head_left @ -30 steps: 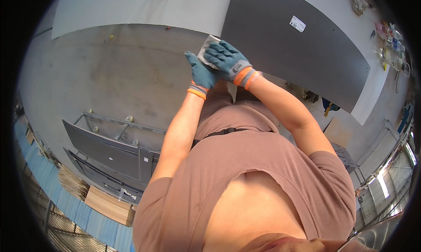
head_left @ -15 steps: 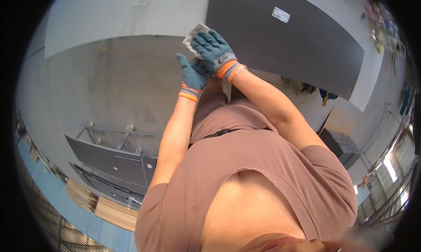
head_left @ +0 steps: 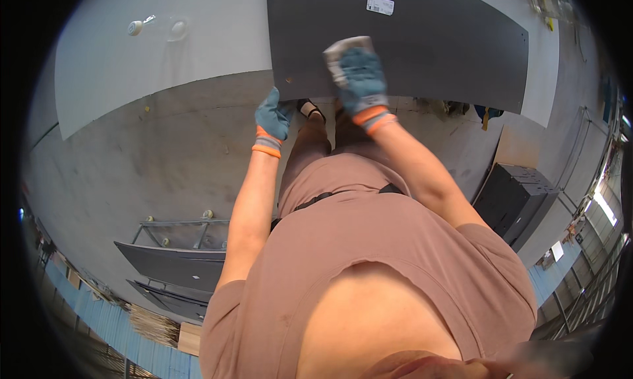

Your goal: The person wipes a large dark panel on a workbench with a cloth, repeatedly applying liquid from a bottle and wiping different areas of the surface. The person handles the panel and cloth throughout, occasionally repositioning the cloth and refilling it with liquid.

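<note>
A dark grey flat panel [head_left: 428, 56] with a white label [head_left: 380, 5] lies on a white work surface [head_left: 158, 62]. My right hand [head_left: 362, 79], in a blue-grey glove with an orange cuff, presses a folded white cloth [head_left: 338, 52] onto the panel near its close edge. Motion blurs this hand slightly. My left hand [head_left: 272, 120], gloved alike, grips the panel's near left corner, its thumb pointing up along the side. The left fingers are partly hidden by the panel's edge.
A clear plastic bottle [head_left: 177, 29] with a white cap lies on the white surface at the left. Dark panels [head_left: 175, 267] rest beside a metal wheeled frame [head_left: 175, 228] at lower left. A stack of dark boards [head_left: 511, 204] stands at right.
My right hand has swept the cloth rightward onto the panel, away from the left hand. My left hand has moved slightly left to the panel's corner. The view has shifted to the right.
</note>
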The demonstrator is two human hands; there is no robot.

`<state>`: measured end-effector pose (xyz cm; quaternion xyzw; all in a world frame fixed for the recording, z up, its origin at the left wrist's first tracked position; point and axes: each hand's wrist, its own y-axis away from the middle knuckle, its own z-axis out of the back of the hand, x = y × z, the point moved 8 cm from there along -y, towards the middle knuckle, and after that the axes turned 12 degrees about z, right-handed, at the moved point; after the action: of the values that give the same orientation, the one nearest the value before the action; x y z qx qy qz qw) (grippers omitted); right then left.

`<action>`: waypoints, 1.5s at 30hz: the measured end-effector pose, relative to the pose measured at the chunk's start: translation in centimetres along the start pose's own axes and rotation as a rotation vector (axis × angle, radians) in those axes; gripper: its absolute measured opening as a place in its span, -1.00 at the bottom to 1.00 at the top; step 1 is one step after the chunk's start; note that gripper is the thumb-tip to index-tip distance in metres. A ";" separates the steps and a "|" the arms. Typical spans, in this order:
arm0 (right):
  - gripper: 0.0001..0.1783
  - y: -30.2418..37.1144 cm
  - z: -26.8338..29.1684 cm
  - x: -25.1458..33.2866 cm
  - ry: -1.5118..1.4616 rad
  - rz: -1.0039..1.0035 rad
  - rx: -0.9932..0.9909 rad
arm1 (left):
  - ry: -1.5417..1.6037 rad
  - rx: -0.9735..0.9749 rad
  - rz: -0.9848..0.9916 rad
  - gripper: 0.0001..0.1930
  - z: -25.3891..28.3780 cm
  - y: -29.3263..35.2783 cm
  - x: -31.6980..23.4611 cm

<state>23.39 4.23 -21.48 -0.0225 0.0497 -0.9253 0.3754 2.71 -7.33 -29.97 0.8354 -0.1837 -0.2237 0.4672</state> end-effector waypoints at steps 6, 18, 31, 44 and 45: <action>-0.39 2.1 1.1 -4.0 -0.173 -0.074 0.116 | 0.007 -0.038 0.027 -0.60 1.6 -0.4 0.0; -0.75 4.5 3.7 -8.1 -0.254 -0.158 -0.153 | 0.008 -0.019 -0.012 -0.61 1.4 -1.3 0.3; -0.83 -0.1 5.9 -12.2 -0.682 -0.250 -0.372 | 0.009 -0.073 -0.064 -0.67 0.8 -1.3 -0.5; -0.87 1.6 4.2 -14.1 -0.394 -0.335 -0.165 | 0.005 -0.048 -0.119 -0.66 0.9 -1.7 -0.5; -0.86 1.9 4.3 -15.0 -0.462 -0.462 -0.131 | 0.003 -0.041 -0.121 -0.66 1.2 -1.9 -0.5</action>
<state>35.84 12.98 -17.46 -0.2665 0.0161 -0.9512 0.1547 1.89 -6.97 -32.04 0.8356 -0.1276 -0.2537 0.4703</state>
